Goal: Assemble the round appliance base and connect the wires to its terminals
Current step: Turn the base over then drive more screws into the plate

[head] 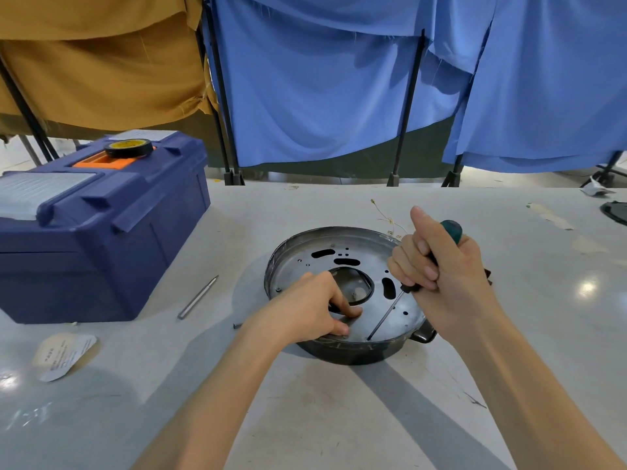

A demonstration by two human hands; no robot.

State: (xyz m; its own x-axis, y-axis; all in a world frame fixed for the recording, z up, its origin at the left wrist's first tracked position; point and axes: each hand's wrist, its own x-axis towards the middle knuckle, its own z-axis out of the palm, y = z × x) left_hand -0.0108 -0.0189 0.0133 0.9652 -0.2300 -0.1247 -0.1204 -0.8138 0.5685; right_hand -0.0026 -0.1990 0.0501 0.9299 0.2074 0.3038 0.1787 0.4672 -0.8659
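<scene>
Both bare forearms reach in from the worktop's near edge. The left hand [310, 308] lies palm down, fingers bent, tips pressed downward; whether they pinch anything cannot be told. The right hand [448, 276] is raised, thumb up, fingers wrapped round a screwdriver [453, 229] handle

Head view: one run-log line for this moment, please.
right hand: grips screwdriver, tip on metal plate | left hand: fingertips on metal plate | round base: on table
</scene>
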